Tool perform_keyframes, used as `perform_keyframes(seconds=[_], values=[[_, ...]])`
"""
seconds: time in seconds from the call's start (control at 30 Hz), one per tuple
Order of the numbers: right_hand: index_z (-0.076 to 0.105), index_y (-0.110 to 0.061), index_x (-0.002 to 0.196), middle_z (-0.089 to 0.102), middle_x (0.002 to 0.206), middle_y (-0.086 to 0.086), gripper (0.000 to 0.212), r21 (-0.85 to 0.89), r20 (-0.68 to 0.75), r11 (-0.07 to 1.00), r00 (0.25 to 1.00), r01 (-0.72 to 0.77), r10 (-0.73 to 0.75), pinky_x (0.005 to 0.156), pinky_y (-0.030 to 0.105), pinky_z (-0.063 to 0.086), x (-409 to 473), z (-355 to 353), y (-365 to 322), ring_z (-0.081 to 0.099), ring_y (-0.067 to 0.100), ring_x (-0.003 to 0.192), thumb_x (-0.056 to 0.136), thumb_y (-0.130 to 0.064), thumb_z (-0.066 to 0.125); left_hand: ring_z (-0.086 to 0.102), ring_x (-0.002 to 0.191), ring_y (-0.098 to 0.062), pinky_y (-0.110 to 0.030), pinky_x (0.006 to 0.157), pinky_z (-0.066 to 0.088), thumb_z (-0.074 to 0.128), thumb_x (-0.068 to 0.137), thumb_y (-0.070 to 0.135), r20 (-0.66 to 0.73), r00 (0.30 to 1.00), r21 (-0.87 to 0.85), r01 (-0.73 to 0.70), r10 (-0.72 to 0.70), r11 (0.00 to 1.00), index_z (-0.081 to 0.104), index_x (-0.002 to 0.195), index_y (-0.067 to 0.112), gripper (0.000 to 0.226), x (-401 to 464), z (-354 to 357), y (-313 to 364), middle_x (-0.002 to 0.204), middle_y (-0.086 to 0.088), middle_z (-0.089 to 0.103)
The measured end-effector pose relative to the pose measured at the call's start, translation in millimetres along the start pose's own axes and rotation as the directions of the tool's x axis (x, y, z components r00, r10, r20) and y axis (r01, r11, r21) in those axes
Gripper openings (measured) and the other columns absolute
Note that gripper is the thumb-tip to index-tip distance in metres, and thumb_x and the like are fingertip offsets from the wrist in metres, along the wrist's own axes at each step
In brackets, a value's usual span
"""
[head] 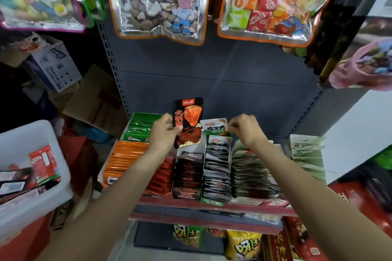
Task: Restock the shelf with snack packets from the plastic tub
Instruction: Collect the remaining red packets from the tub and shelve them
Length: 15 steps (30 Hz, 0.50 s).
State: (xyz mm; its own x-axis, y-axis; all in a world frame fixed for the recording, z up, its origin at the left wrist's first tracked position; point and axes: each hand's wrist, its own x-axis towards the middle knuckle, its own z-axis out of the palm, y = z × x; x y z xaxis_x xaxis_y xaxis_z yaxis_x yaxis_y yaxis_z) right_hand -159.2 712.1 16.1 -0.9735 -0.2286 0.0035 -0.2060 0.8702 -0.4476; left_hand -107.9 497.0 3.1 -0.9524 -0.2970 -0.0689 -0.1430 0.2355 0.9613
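Note:
My left hand (164, 132) grips a black snack packet (188, 121) with an orange and red picture, held upright above the shelf's middle rows. My right hand (246, 129) pinches a white and green packet (214, 126) at the back of a row of like packets (217, 167). The shelf (207, 207) holds side-by-side rows of packets: green, orange, red, black, white and pale green. The white plastic tub (42, 133) stands at the lower left with a red packet (44, 163) and some dark ones inside.
Large clear bags of sweets (157, 0) hang overhead on the grey back panel. Cardboard boxes (53, 65) pile up at the left behind the tub. A lower shelf holds yellow and green snack bags (241, 246). A white wall stands at the right.

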Motion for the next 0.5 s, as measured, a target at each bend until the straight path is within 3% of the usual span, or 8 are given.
perform_keyframes(seconds=[0.07,0.13,0.2,0.27,0.37,0.5], values=[[0.047,-0.013,0.050,0.047,0.054,0.002,0.041,-0.053,0.026,0.998,0.999,-0.038,0.040,0.048,0.023,0.032,2.6,2.3,2.2,0.048,0.022,0.059,0.088,-0.012,0.064,0.064,0.096,-0.023,-0.040,0.090,0.051,0.061,0.088,0.004,0.016,1.000,-0.007,-0.001,0.001,1.000,0.053,0.089,0.008,0.009,2.0,-0.3,-2.5,0.100,-0.010,0.068],[0.048,-0.013,0.054,0.054,0.062,0.007,0.036,-0.094,0.041,0.995,0.998,-0.046,0.050,0.054,0.026,0.035,3.2,2.4,1.5,0.056,0.026,0.068,0.087,-0.012,0.063,0.065,0.096,-0.023,-0.038,0.090,0.051,0.061,0.088,0.005,0.024,1.000,-0.009,-0.005,0.005,1.000,0.055,0.095,0.003,0.010,6.3,-0.1,-6.8,0.099,-0.010,0.069],[0.065,-0.015,0.087,0.065,0.092,0.009,0.006,-0.162,0.031,0.986,0.999,-0.031,0.037,0.069,0.032,0.046,0.4,-0.1,-5.0,0.062,0.031,0.092,0.086,-0.020,0.063,0.065,0.097,-0.022,-0.035,0.087,0.052,0.061,0.088,0.003,0.047,0.999,-0.012,-0.001,0.002,1.000,0.056,0.098,0.005,0.011,10.3,0.9,-11.7,0.102,-0.009,0.069],[0.061,-0.025,0.115,0.062,0.112,0.003,0.029,-0.173,0.008,0.984,0.999,0.037,-0.036,0.080,0.038,0.049,-2.2,-1.8,-12.0,0.058,0.027,0.107,0.086,-0.027,0.064,0.064,0.096,-0.019,-0.025,0.080,0.050,0.059,0.088,0.000,0.074,0.997,-0.021,0.002,0.000,1.000,0.056,0.100,0.006,0.014,12.8,3.5,-15.3,0.103,-0.009,0.068],[0.065,-0.019,0.100,0.064,0.098,0.004,0.012,-0.282,-0.007,0.951,0.991,0.129,-0.136,0.071,0.035,0.048,-2.2,0.0,-19.1,0.060,0.028,0.094,0.093,-0.024,0.056,0.063,0.096,-0.019,-0.026,0.082,0.047,0.057,0.088,-0.003,0.094,0.996,-0.017,0.013,-0.011,1.000,0.055,0.102,0.006,0.017,16.4,7.4,-20.9,0.102,-0.010,0.067],[0.056,-0.013,0.077,0.059,0.078,0.010,0.015,-0.397,0.034,0.918,0.999,-0.007,0.022,0.061,0.032,0.039,-1.7,8.5,-18.9,0.063,0.035,0.086,0.088,-0.003,0.052,0.063,0.096,-0.017,-0.026,0.084,0.048,0.057,0.089,-0.004,0.143,0.990,-0.014,-0.002,0.004,1.000,0.055,0.105,0.008,0.020,21.0,6.9,-30.4,0.101,-0.008,0.067]])
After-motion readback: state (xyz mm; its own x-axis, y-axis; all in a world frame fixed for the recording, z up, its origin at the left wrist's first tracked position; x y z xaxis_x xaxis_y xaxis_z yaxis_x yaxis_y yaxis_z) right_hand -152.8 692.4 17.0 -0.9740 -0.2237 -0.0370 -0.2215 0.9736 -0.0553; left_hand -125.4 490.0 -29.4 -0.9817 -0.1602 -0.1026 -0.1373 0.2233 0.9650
